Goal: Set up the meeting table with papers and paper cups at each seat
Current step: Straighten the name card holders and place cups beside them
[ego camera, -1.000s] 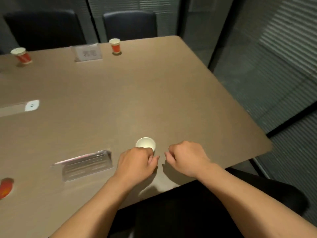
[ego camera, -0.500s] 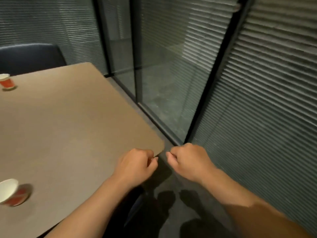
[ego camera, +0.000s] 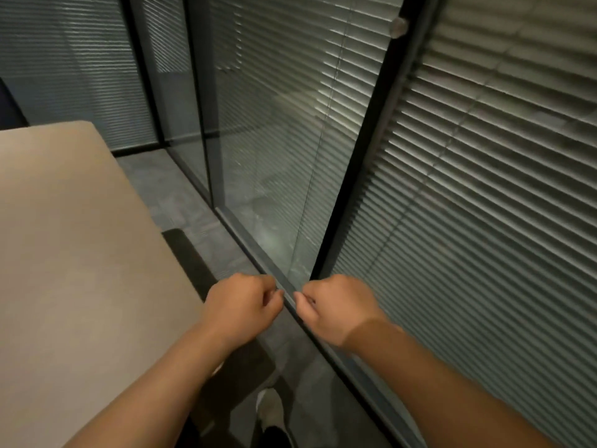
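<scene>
Leftmost, the table (ego camera: 64, 253) fills the lower left of the view, a plain tan top whose far right corner is rounded and whose right edge runs down toward the person's left forearm. No papers or cups lie on the part of it that shows; where they are cannot be told from this view. Just past the far left edge a sliver of a dark chair (ego camera: 8, 108) shows against the wall. Beside the table's right edge a dark chair back (ego camera: 190, 263) stands close to it, partly under the left arm.

Next, the left hand (ego camera: 240, 307) hangs over the floor just off the table's right edge, its fingers curled into a loose fist with the thumb tip against the forefinger; it holds nothing that can be seen. Below it, on the grey floor (ego camera: 181, 195), a light shoe (ego camera: 271, 410) points forward.

Close beside it, not touching, the right hand (ego camera: 337, 307) mirrors the left, fingers curled in, thumb against forefinger, nothing seen in it. Both hands float in front of the bottom rail of the glass wall (ego camera: 274, 124).

Rightward, a black frame post (ego camera: 358, 189) divides the glass, and slatted blinds (ego camera: 484, 205) cover the panels behind it, brightest near the middle.
</scene>
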The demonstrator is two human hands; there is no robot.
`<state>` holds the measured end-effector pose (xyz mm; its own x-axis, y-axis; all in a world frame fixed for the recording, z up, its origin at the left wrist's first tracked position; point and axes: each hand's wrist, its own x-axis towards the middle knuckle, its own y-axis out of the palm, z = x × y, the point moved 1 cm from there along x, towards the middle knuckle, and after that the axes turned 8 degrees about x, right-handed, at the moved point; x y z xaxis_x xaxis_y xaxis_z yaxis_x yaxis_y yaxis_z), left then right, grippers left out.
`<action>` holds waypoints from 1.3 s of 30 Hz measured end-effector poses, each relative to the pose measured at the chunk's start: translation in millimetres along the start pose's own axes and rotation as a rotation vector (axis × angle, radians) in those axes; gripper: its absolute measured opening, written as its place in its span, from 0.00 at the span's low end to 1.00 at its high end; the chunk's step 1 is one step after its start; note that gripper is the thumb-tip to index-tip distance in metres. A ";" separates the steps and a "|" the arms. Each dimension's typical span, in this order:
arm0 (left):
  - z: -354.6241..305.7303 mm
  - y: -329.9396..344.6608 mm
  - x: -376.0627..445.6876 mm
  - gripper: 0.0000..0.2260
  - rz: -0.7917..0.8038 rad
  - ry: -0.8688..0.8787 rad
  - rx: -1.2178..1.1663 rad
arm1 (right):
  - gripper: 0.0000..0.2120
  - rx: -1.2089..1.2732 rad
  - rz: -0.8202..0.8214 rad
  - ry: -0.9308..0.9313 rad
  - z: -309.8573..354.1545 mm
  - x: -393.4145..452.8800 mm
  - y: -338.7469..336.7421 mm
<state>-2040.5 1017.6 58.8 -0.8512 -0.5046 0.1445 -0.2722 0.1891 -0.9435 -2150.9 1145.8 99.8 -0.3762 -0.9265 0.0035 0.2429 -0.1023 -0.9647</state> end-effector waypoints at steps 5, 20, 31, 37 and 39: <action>33.2 19.2 112.6 0.16 -0.062 -0.074 -0.059 | 0.17 -0.018 0.088 -0.039 -42.0 121.3 -11.0; 236.8 -49.7 240.4 0.18 -0.211 -0.630 0.028 | 0.18 0.020 0.151 -0.538 18.6 435.0 8.2; 383.4 -90.6 311.8 0.21 -0.228 -0.917 0.126 | 0.19 0.014 0.258 -0.796 93.7 636.9 35.6; 453.7 -121.0 373.6 0.21 -0.241 -0.921 0.161 | 0.19 0.017 0.231 -0.869 121.3 740.0 32.8; 487.3 -129.3 394.4 0.20 -0.255 -0.926 0.162 | 0.19 0.027 0.231 -0.879 135.2 777.7 33.6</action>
<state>-2122.3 383.7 92.3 -0.0670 -0.9901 0.1235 -0.2755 -0.1006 -0.9560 -2314.4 372.8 105.8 0.4990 -0.8664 0.0215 0.2528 0.1218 -0.9598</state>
